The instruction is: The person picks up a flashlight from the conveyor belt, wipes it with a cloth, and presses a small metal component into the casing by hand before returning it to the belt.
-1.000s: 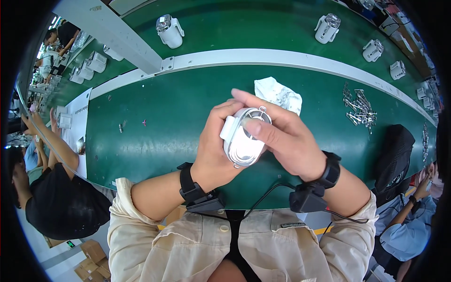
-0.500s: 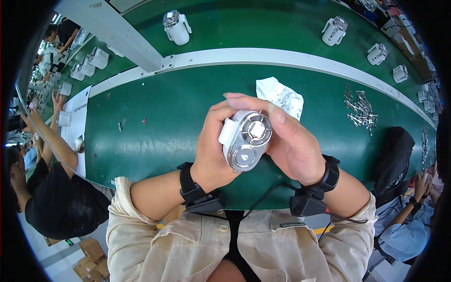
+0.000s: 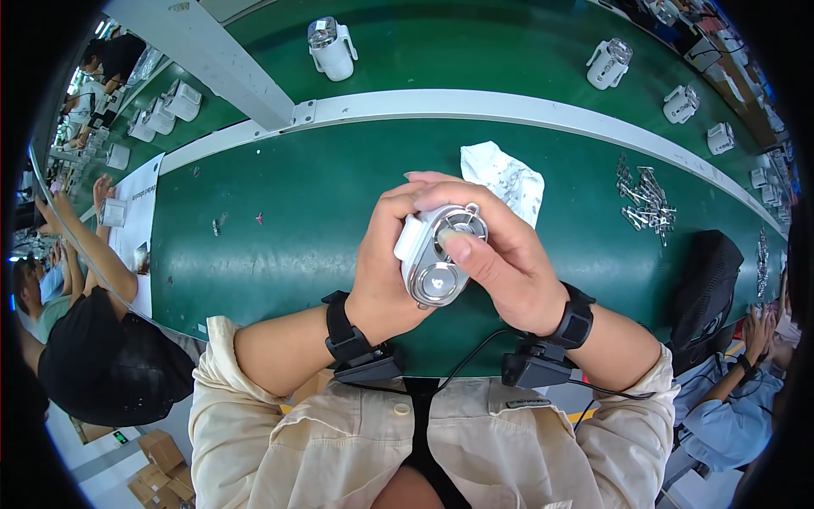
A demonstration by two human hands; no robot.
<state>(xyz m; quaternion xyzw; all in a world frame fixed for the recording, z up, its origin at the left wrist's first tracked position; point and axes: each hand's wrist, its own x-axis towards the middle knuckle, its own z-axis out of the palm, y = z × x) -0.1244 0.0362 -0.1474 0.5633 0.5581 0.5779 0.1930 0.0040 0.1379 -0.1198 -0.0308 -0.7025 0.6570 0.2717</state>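
A white device (image 3: 438, 282) with a glossy silver oval face stands between my hands, above the green table. Two round discs with shiny rings sit on that face, and a white side piece juts out on its left. My left hand (image 3: 377, 267) is closed around the device's left side, most of its fingers hidden behind the body. My right hand (image 3: 521, 271) wraps the far and right sides, with its thumb laid across the upper disc. The device's lower body is hidden from view.
A crumpled white cloth (image 3: 509, 180) lies just beyond my hands. Loose metal clips (image 3: 649, 204) are heaped at right, near a black bag (image 3: 708, 280). Past a white rail (image 3: 441, 103), similar white devices (image 3: 332, 55) stand on a green surface. Co-workers sit on both sides.
My right thumb has come down onto the upper disc, where before it was off the face. My right hand has shifted slightly left. The left hand keeps its hold.
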